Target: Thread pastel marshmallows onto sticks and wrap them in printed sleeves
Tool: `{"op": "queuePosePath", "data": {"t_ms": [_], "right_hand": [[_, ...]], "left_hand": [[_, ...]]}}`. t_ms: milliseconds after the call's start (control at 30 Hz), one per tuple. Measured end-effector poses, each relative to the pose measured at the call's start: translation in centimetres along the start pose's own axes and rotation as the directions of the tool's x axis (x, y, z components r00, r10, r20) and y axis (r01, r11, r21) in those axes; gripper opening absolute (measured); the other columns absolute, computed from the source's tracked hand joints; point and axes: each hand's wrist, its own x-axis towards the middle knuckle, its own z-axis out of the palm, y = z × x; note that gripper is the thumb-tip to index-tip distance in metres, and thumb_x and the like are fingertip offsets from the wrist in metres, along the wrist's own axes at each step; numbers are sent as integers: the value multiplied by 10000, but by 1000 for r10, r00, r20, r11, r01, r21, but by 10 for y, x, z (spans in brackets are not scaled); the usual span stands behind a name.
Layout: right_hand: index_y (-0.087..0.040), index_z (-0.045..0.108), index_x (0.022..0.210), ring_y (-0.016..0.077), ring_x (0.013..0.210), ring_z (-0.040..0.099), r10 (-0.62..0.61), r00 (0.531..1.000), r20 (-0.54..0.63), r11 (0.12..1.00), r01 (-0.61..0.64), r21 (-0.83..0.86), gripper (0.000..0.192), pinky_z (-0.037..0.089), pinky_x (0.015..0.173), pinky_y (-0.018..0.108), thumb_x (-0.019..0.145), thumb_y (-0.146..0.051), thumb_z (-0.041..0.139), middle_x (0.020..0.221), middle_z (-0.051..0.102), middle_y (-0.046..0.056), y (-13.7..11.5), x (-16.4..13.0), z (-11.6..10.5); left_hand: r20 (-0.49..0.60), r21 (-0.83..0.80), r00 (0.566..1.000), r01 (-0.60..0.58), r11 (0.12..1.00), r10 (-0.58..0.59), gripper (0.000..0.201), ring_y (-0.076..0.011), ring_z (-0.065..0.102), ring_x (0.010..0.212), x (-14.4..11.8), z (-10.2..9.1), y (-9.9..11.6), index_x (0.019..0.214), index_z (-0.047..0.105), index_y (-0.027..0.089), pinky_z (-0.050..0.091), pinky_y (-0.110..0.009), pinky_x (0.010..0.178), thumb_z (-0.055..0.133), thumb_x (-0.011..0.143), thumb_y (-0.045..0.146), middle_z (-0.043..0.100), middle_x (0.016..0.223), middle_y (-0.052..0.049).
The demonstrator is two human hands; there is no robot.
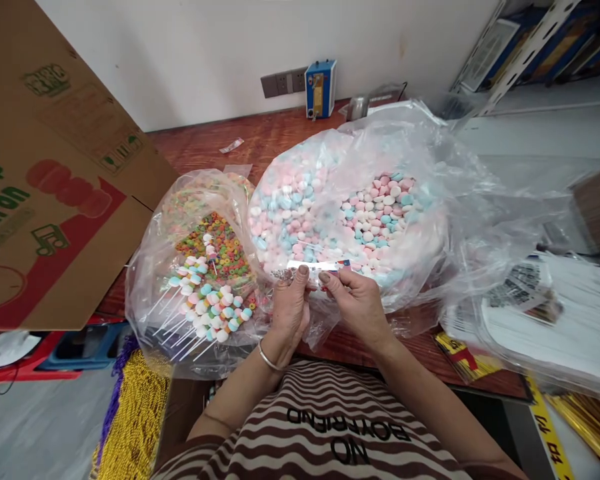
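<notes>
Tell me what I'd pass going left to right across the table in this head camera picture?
Cardboard box → bag of colourful ring candies with finished candy skewers → left hand and right hand, both pinching a small clear wrapper → big bag of pink, white and blue candies → stack of white sticks in plastic.
</notes>
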Motion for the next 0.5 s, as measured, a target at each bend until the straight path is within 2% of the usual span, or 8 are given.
{"op": "queuePosePath", "data": {"t_ms": [133,233,333,400,500], "right_hand": [[-210,439,535,127,576,384,-110,993,-31,987,105,-124,528,319,575,274,944,-506,593,543,402,-38,-2,0,2],[-214,465,555,132,565,417,-177,984,-10,978,175,-118,535,357,586,279,951,-553,585,541,436,-38,-5,-2,1],[-218,640,819,166,689,559,-273,960,-56,960,269,-78,322,463,690,305,956,-508,612,742,610,0,-12,-7,0],[-222,658,1019,193,794,608,-360,926,-112,932,352,-85,237,506,770,338,945,-447,653,885,639,33,-16,-11,0],[-227,648,1128,240,985,628,-481,869,-118,875,466,-132,218,520,898,395,946,-346,660,1030,639,82,-20,-15,2]], "left_hand": [[63,-34,997,42,999,-40,478,-55,529,509,3,-10,3,690,585,164,436,-203,538,968,539,406,569,583,78],[28,-122,992,128,984,-126,488,-37,477,481,5,-16,7,689,549,166,419,-189,513,977,545,349,535,575,89],[-14,-215,973,222,951,-230,443,-26,452,465,8,-21,11,704,535,167,419,-185,509,939,642,339,518,576,90],[-13,-254,963,259,932,-271,413,-24,453,463,9,-23,13,717,534,168,431,-185,522,909,696,340,513,576,91],[-2,-269,958,275,923,-286,415,-32,468,475,9,-24,12,712,531,170,436,-190,532,897,712,366,500,565,91]]}}
